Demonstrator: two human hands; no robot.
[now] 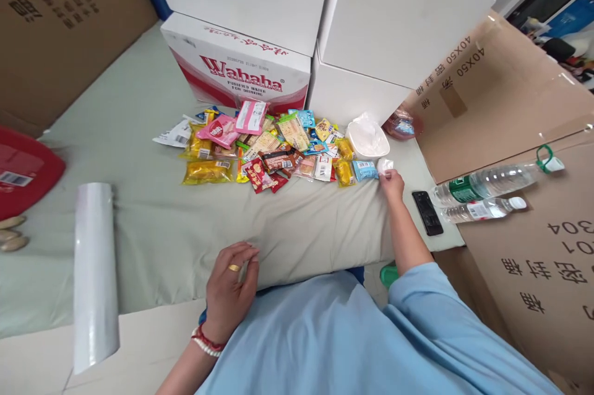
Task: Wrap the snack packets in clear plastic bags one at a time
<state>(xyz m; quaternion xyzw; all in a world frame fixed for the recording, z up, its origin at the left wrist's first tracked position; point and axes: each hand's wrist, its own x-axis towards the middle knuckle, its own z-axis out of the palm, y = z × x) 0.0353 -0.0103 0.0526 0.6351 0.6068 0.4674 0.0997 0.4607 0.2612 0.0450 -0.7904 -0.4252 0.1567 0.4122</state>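
At the right end of a spread of wrapped snacks (pixel 278 147), my right hand (pixel 393 186) pinches a small white crumpled packet (pixel 385 165) at the cloth surface. Just left of it lies a light-blue packet (pixel 365 170), and behind it stands a white bowl (pixel 366 140) with a clear plastic bag in it. My left hand (pixel 232 283), wearing a gold ring, is by the near edge of the table, apart from the snacks. Its fingers are loosely curled together, the thumb close to them, with nothing visible in them.
Behind the snacks stand a Wahaba-labelled carton (pixel 245 76) and white boxes (pixel 371 17). A phone (pixel 427 213) and two plastic bottles (pixel 492 181) lie at right beside cardboard (pixel 524 246). At left are a white roll (pixel 95 271) and a red object (pixel 28 169).
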